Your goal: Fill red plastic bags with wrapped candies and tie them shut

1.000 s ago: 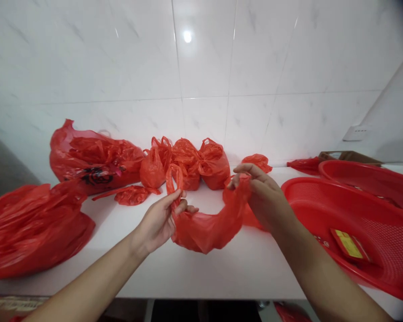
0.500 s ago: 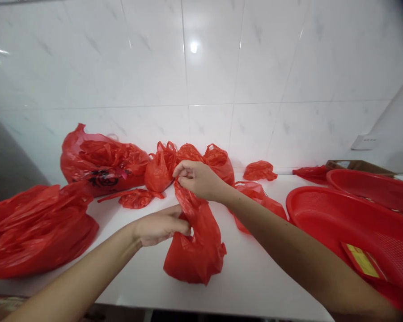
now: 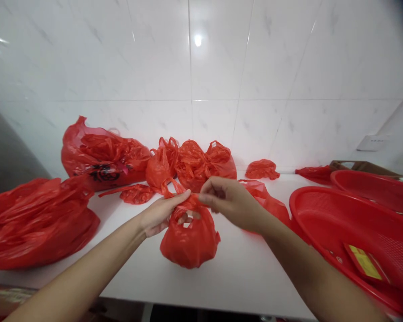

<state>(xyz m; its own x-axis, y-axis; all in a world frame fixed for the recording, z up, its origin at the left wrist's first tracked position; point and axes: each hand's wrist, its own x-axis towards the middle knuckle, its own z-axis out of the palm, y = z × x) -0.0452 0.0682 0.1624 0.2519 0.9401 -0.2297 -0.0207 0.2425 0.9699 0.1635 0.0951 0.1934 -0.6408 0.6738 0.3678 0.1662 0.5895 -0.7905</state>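
A filled red plastic bag [image 3: 191, 246] with loop handles hangs or rests just over the front middle of the white table. My left hand [image 3: 166, 210] grips the bag's neck from the left, thumb on top, and some of its fingers show through the handle opening. From the right, my right hand [image 3: 230, 201] pinches a twisted part of the bag's handle, its fingers curled. Behind my hands stand several filled red bags, one of them a knotted red bag [image 3: 191, 163]. The bag's contents are hidden.
A large heap of red bags [image 3: 36, 228] lies at the left, with a big printed red bag [image 3: 103, 156] behind it. Two red plastic baskets [image 3: 308, 201] stand at the right, the nearer holding a yellow-labelled packet [image 3: 365, 261]. A tiled wall [image 3: 214, 76] closes the back.
My right hand has moved down and right from the bag's raised top. My left hand has shifted up onto the neck, and the bag's upper part is now gathered lower.
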